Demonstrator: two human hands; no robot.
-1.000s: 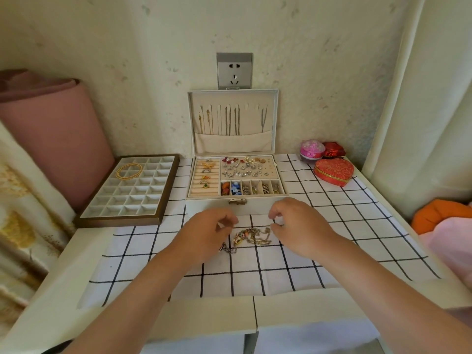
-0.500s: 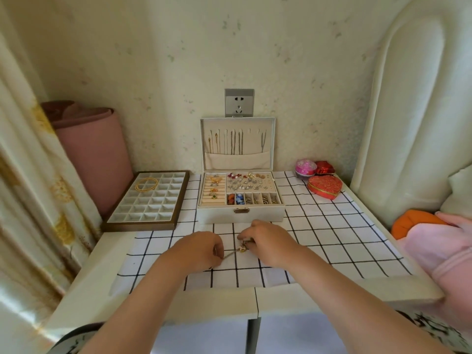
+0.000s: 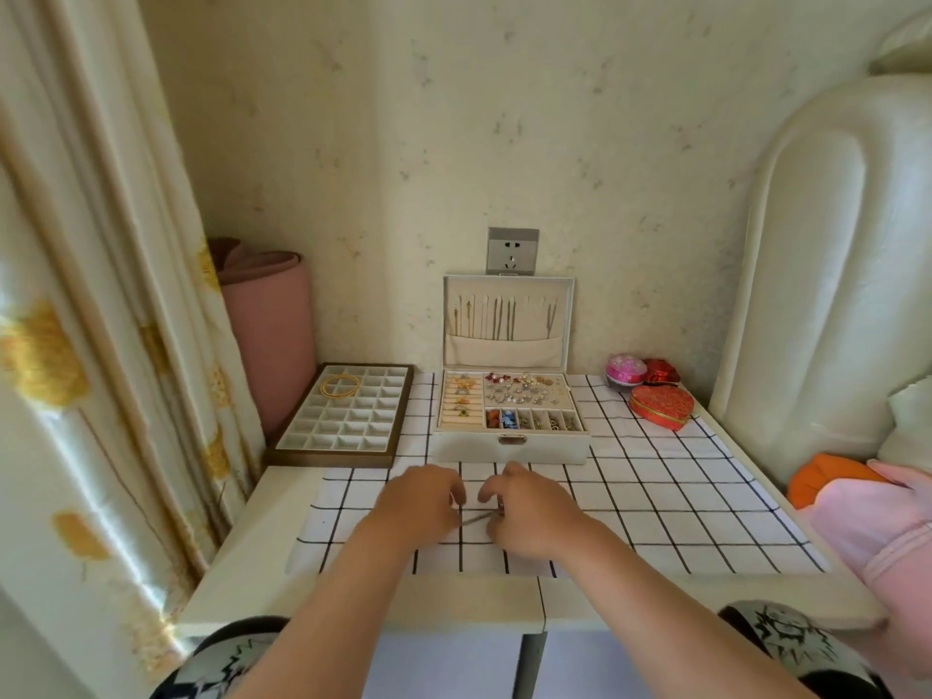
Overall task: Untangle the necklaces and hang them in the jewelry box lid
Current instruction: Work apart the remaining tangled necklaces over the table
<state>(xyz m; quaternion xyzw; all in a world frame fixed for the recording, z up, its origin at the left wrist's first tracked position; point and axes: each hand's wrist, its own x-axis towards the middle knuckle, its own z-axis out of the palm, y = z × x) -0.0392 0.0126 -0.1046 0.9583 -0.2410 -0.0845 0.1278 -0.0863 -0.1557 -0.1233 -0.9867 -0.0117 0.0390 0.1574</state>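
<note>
A white jewelry box stands open at the back of the table. Its upright lid has several thin necklaces hanging above a fabric pocket. In front of the box, my left hand and my right hand lie close together on the checked cloth. A thin chain stretches between them, pinched at each end by curled fingers. The rest of the tangled necklaces is hidden under my right hand.
A brown compartment tray with gold bangles sits left of the box. A red heart tin, a pink round box and a small red box stand back right. Curtain hangs left, bedding lies right.
The camera pulled back and up. My hands came closer together over the tangled necklaces, and a chain is now drawn taut between them.
</note>
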